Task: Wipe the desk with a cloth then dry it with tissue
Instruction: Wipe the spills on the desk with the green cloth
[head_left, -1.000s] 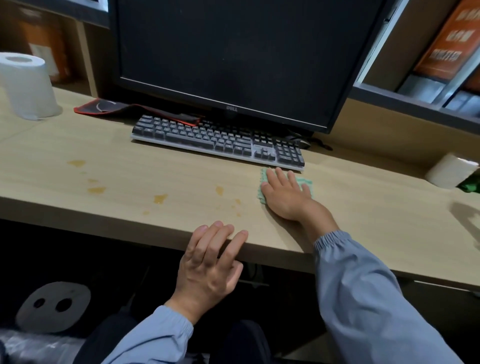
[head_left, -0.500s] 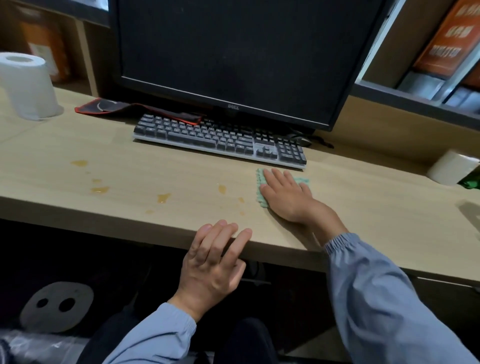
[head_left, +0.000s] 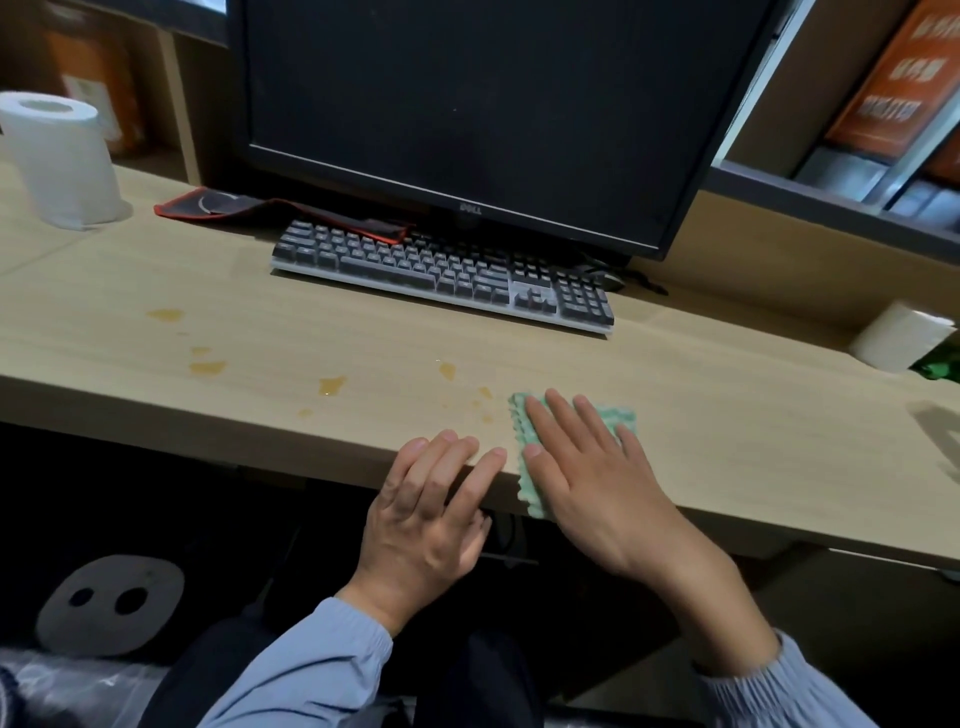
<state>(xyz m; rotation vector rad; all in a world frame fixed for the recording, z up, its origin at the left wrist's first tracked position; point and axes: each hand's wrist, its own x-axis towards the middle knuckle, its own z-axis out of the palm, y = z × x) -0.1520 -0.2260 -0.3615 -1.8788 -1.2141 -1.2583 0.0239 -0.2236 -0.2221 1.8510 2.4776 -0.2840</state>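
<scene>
My right hand (head_left: 597, 478) lies flat on a light green cloth (head_left: 524, 431) at the front edge of the wooden desk (head_left: 727, 426); part of the cloth hangs over the edge. My left hand (head_left: 431, 514) rests with its fingers spread on the desk's front edge, just left of the cloth, holding nothing. Several yellowish spill stains (head_left: 332, 385) dot the desk to the left of the cloth. A white tissue roll (head_left: 62, 161) stands at the far left of the desk.
A dark keyboard (head_left: 441, 273) and a black monitor (head_left: 483, 104) stand behind the wiping area. A red-edged mouse pad (head_left: 218, 205) lies left of the keyboard. Another white roll (head_left: 896, 338) lies at the right, beside something green (head_left: 943, 364).
My right hand has drawn the cloth from just in front of the keyboard back to the desk's front edge. My left hand has stayed at the edge.
</scene>
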